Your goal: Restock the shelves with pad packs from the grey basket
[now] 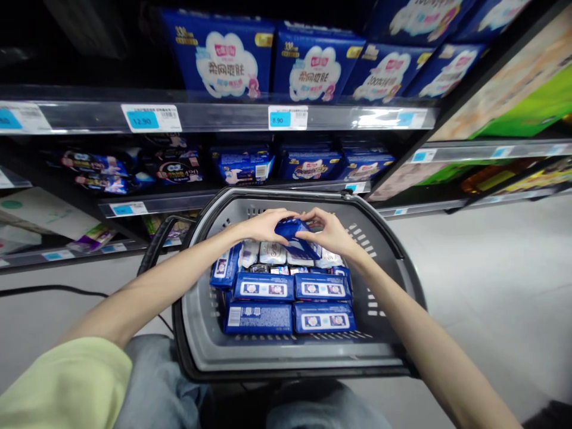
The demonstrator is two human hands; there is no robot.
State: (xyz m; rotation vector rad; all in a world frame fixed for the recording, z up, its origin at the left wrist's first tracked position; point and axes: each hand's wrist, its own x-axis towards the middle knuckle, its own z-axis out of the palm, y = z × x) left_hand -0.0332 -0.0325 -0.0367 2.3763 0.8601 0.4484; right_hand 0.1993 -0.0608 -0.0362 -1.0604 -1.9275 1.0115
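- While the left hand and the right hand share one blue packet, the weight looks evenly borne; a two-sided hold seems right for a soft-looking wrapper.
- Left hand: half-curled, thumb bent against the packet's left near side, fingers reaching over toward the far edge.
- Right hand: half-curled too, thumb on the packet's right near side, fingers arched round the far corner. Fingertips of the two almost meet at the far side; whether they touch, cannot tell.
- Packet's place: between the hands, in contact with both, tilted, over the far half of the grey basket. It hides part of the white packs; whether its underside rests on them, cannot tell.
- Nearer the body, four blue packs lie in two rows of two, edges close. A side pack sits left of the white packs, turned at an angle.
- Judgement on handling: light, matched pressure from both thumbs should spare the wrapper; a hard pinch on one side would probably twist it.
- Turning looks best done at the fingertips, wrists kept inside the rim, packet held just clear of its neighbours.
- Squaring its edges to the rows while both sides are held should be easier than nudging it afterwards.
- Beyond the far rim, the shelf stands near; short movements seem wise.
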